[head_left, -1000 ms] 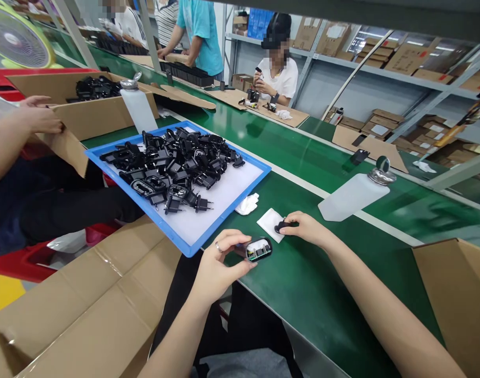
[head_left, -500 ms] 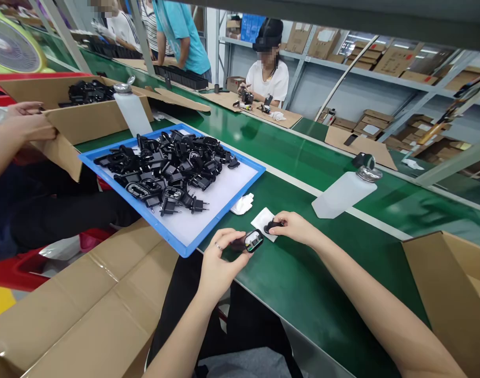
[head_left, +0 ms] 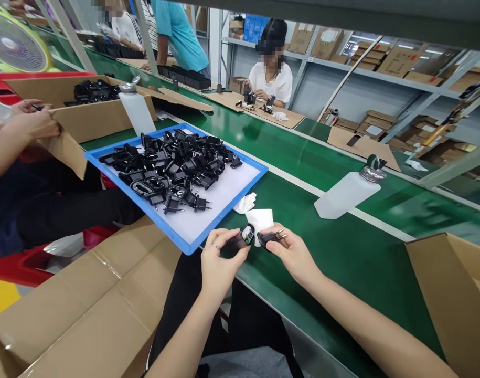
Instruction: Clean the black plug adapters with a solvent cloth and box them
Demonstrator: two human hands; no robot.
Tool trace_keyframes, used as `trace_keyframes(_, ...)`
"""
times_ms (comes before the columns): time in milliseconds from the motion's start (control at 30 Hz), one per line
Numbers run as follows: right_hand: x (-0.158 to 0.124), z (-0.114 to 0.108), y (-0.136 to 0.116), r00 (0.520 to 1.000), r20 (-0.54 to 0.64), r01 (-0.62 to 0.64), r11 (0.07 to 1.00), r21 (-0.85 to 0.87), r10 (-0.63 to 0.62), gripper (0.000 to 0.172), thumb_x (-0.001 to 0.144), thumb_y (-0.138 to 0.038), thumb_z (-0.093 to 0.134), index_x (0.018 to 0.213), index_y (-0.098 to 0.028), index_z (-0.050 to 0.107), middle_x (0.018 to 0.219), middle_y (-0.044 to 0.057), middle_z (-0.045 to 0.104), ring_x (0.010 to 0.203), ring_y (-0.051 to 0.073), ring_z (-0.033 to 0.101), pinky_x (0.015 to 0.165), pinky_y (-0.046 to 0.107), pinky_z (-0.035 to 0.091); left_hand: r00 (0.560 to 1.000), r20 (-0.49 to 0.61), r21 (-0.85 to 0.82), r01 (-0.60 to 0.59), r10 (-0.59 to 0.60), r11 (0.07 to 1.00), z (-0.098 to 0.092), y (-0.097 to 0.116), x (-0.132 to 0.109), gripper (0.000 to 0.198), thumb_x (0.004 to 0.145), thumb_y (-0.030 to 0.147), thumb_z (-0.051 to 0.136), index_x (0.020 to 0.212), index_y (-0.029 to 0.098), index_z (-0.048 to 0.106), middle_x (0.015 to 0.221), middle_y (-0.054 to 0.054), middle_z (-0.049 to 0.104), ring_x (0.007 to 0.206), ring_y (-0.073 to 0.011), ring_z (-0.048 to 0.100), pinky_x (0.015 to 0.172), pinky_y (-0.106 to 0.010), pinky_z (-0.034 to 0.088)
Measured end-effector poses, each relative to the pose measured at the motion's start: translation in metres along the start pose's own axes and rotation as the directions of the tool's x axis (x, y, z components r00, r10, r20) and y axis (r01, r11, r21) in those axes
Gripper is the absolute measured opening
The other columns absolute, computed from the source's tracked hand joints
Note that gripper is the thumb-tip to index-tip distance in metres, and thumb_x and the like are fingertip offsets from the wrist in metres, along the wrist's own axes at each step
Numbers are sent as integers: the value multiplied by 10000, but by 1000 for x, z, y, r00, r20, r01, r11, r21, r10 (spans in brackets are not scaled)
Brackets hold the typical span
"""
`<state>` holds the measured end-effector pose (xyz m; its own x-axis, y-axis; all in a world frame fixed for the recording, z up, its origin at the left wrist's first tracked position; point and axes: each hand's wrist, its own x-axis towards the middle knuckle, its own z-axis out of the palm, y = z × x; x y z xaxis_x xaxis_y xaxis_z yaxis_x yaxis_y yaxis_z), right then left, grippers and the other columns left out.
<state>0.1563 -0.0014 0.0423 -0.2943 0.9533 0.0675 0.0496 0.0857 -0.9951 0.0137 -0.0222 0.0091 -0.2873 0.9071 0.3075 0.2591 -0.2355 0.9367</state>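
Between thumb and fingers, my left hand (head_left: 223, 257) grips a black adapter housing (head_left: 244, 235) whose open end shows pale parts and a bit of green circuit board. Opposite it, my right hand (head_left: 290, 251) pinches a black plug piece (head_left: 269, 238) with two metal pins pointing right. A small gap lies between housing and plug piece. A white cloth (head_left: 260, 218) lies on the green bench just behind both, with a crumpled white wipe (head_left: 246, 203) beside it. To the left, a blue-rimmed tray (head_left: 240, 194) holds a heap of black plug pieces (head_left: 172, 168).
A white pump bottle (head_left: 344, 197) stands right of my hands, and another bottle (head_left: 137, 110) is behind the tray. An open carton (head_left: 440, 294) is at right; a large carton (head_left: 78, 299) is at lower left. A co-worker's hands (head_left: 37, 121) are at far left; a person sits opposite.
My right hand has lifted the plug piece off the white cloth and turned it so its pins show. The cloth has shifted. My left hand still holds the housing, turned slightly.
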Motion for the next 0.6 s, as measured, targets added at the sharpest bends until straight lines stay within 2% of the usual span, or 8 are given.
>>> trace_keyframes(133,-6,9,-1,997,74,5,995,95,-12,137,654,-265,582,787,-232,591,809,-4,477,775,127,480,733,252,376,998,-47,50,-26,29,998,0,3,0,236,587,160,573,816,217,582,757,18,484,700,-93,494,653,-228,429)
trace_keyframes(267,-11,13,-11,989,147,-51,971,232,17,161,634,-317,609,775,-238,605,795,-5,489,743,119,485,711,247,379,1000,-6,20,24,-24,1000,-2,3,0,256,573,147,579,819,215,586,758,13,486,711,-102,498,658,-234,430)
trace_keyframes(333,-8,4,-18,990,140,-70,953,296,29,188,619,-345,620,774,-240,602,770,-9,503,702,110,486,677,241,384,998,31,-67,48,-46,997,-4,1,0,266,564,153,597,822,219,584,780,10,487,712,-103,497,661,-237,428)
trace_keyframes(400,0,-14,-24,991,123,-87,952,293,53,228,588,-369,638,763,-229,598,732,-12,510,667,106,484,645,238,385,996,77,-193,68,-54,979,-4,-1,0,284,556,164,618,830,224,580,812,8,482,691,-94,494,654,-236,430)
trace_keyframes(500,18,-50,-22,971,171,-189,976,109,169,269,558,-393,645,731,-195,585,703,-5,513,634,112,476,606,247,381,989,136,-350,102,-57,931,-5,-5,1,310,546,164,638,842,231,578,852,6,481,689,-90,499,652,-234,437)
trace_keyframes(600,34,-80,-8,920,177,-296,916,-270,349,233,584,-377,612,673,-169,557,693,12,518,633,133,477,610,285,380,984,170,-427,129,-61,895,-5,-8,1,322,537,150,646,843,228,582,868,1,490,731,-106,510,675,-242,442)
